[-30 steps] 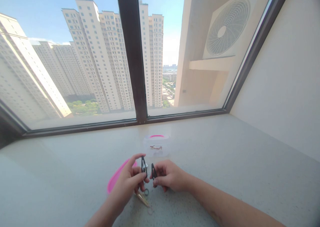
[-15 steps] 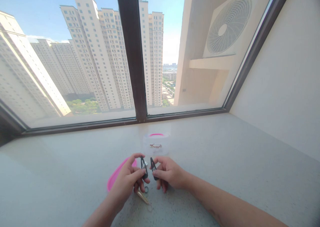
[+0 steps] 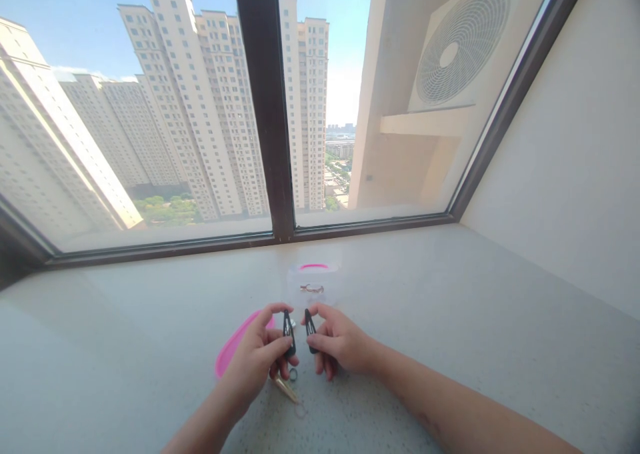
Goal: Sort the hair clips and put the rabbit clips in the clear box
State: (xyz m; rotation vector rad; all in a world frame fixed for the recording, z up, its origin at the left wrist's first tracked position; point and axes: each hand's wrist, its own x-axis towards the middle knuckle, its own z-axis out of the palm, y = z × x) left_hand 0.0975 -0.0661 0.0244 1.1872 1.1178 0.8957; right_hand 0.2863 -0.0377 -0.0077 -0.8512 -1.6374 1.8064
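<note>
A black snap hair clip (image 3: 287,331) is pinched upright between the thumb and index finger of my left hand (image 3: 263,347). My right hand (image 3: 337,341) grips a second black hair clip (image 3: 311,331) the same way, a small gap apart from the first. Under my left hand lies a pink oval lid or tray (image 3: 235,347), partly hidden by the fingers. Below the fingertips are a gold-coloured clip (image 3: 286,389), a small dark ring (image 3: 293,375) and a thin pale loop (image 3: 300,411). Something small and whitish behind the left clip is mostly covered.
A clear container with a pink-edged handle (image 3: 314,266) stands beyond my hands, with a brownish metallic hair piece (image 3: 313,289) in it. The pale speckled sill (image 3: 450,294) runs up to a dark window frame (image 3: 283,231). A white wall (image 3: 565,141) rises at the right.
Both hands keep hold of their clips. The right clip has shifted slightly right and up, and its tilt has changed a little; the whole view has moved slightly.
</note>
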